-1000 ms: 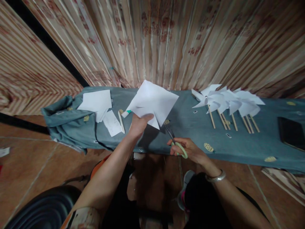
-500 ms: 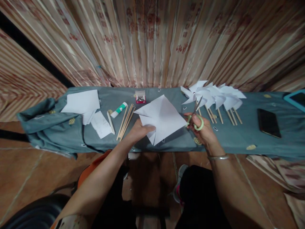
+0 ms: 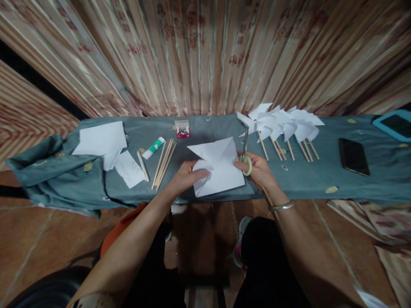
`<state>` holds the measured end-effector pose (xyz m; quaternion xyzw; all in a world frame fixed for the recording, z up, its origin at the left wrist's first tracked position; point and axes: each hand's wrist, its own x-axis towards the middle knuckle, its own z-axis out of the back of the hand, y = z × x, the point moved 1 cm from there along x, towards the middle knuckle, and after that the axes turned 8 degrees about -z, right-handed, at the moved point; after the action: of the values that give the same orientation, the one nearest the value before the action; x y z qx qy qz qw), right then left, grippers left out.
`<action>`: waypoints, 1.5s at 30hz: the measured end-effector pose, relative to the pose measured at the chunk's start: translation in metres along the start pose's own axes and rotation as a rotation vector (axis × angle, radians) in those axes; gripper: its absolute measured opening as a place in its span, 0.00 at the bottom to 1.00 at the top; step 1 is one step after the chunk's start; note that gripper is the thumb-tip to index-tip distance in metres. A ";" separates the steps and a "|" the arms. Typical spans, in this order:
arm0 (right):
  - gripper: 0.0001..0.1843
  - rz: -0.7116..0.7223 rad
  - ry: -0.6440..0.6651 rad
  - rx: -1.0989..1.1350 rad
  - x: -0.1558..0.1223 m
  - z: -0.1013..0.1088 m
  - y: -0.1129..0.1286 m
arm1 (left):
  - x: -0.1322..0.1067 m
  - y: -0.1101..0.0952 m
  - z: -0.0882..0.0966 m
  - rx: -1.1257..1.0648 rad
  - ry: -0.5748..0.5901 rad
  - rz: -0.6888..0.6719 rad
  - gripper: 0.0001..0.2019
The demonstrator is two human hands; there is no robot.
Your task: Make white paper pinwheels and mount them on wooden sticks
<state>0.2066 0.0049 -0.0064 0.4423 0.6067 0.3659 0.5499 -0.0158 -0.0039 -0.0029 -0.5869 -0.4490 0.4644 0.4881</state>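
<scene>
My left hand [image 3: 186,176] grips the left corner of a white square sheet of paper [image 3: 220,169] with cut slits, held just over the blue-grey cloth of the table [image 3: 308,179]. My right hand [image 3: 258,169] is closed round the pale green handles of a pair of scissors [image 3: 245,149], whose blades point up and away at the sheet's right edge. A silver bangle sits on my right wrist.
Finished white paper pinwheels on wooden sticks [image 3: 282,126] lie at the right. Loose sticks [image 3: 163,162], a glue stick [image 3: 154,147], a small box of pins [image 3: 182,128] and paper sheets [image 3: 101,141] lie left. A dark phone [image 3: 353,156] and a blue-cased tablet [image 3: 394,125] lie far right.
The sheet came down from in front of me to the table. My right hand carried the scissors up from the near edge to the sheet's right side.
</scene>
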 end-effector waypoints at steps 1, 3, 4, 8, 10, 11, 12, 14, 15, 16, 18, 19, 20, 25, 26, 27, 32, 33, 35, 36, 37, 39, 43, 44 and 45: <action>0.25 0.012 -0.033 0.029 0.001 0.000 -0.001 | 0.000 -0.001 -0.001 -0.088 -0.016 0.012 0.11; 0.23 0.041 -0.101 0.102 0.004 -0.001 -0.002 | 0.001 -0.004 -0.003 -0.281 -0.034 0.015 0.14; 0.22 0.058 -0.133 0.140 0.006 -0.001 -0.002 | 0.001 -0.005 -0.005 -0.372 -0.037 0.007 0.15; 0.19 0.108 -0.221 0.254 0.013 -0.004 -0.005 | -0.002 -0.005 -0.013 -0.597 -0.023 0.004 0.16; 0.19 0.122 -0.241 0.292 0.015 -0.008 -0.007 | -0.004 -0.003 -0.020 -0.619 -0.007 0.028 0.16; 0.20 0.128 -0.239 0.308 0.015 -0.011 -0.007 | -0.005 -0.001 -0.024 -0.625 -0.002 0.044 0.16; 0.21 0.133 -0.226 0.320 0.015 -0.015 -0.008 | -0.006 0.000 -0.028 -0.636 -0.011 0.063 0.16; 0.23 0.137 -0.193 0.326 0.014 -0.022 -0.010 | -0.006 0.000 -0.035 -0.671 -0.068 0.105 0.17; 0.23 0.137 -0.179 0.316 0.014 -0.025 -0.011 | -0.005 0.000 -0.037 -0.690 -0.119 0.127 0.17; 0.23 0.137 -0.171 0.298 0.013 -0.029 -0.012 | -0.003 -0.001 -0.039 -0.707 -0.178 0.148 0.17; 0.24 0.140 -0.173 0.248 0.012 -0.034 -0.012 | 0.001 -0.003 -0.039 -0.728 -0.300 0.178 0.16; 0.24 0.140 -0.178 0.225 0.011 -0.037 -0.012 | 0.003 -0.004 -0.038 -0.732 -0.351 0.185 0.15; 0.25 0.139 -0.178 0.204 0.010 -0.038 -0.012 | 0.006 -0.005 -0.036 -0.734 -0.388 0.186 0.14; 0.23 0.110 -0.090 0.059 0.002 -0.039 -0.009 | 0.015 -0.006 -0.019 -0.702 -0.450 0.126 0.13; 0.23 0.092 -0.049 0.021 -0.001 -0.038 -0.010 | 0.016 -0.006 -0.014 -0.687 -0.459 0.106 0.14; 0.24 0.068 0.002 -0.013 -0.004 -0.037 -0.011 | 0.018 -0.007 -0.010 -0.672 -0.469 0.082 0.14; 0.30 -0.078 0.308 -0.122 -0.021 -0.033 -0.017 | 0.024 -0.017 0.011 -0.625 -0.516 -0.069 0.10; 0.30 -0.098 0.373 -0.145 -0.024 -0.033 -0.018 | 0.024 -0.019 0.014 -0.622 -0.522 -0.087 0.09; 0.30 -0.127 0.479 -0.198 -0.029 -0.033 -0.020 | 0.025 -0.022 0.017 -0.610 -0.529 -0.100 0.08; 0.30 -0.137 0.512 -0.219 -0.031 -0.033 -0.020 | 0.024 -0.023 0.018 -0.598 -0.529 -0.100 0.08; 0.30 -0.147 0.534 -0.235 -0.032 -0.033 -0.020 | 0.024 -0.024 0.018 -0.583 -0.529 -0.096 0.08; 0.31 -0.160 0.556 -0.247 -0.033 -0.032 -0.021 | 0.024 -0.024 0.017 -0.561 -0.535 -0.077 0.09; 0.31 -0.162 0.570 -0.270 -0.033 -0.031 -0.024 | 0.024 -0.021 0.013 -0.583 -0.531 -0.066 0.08; 0.30 -0.160 0.567 -0.278 -0.033 -0.031 -0.024 | 0.024 -0.020 0.012 -0.587 -0.523 -0.075 0.09; 0.30 -0.161 0.565 -0.288 -0.032 -0.031 -0.025 | 0.024 -0.019 0.011 -0.587 -0.513 -0.083 0.10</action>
<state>0.1724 -0.0325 -0.0146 0.1917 0.7104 0.5115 0.4439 -0.0240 0.0234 0.0121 -0.5478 -0.6935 0.4276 0.1900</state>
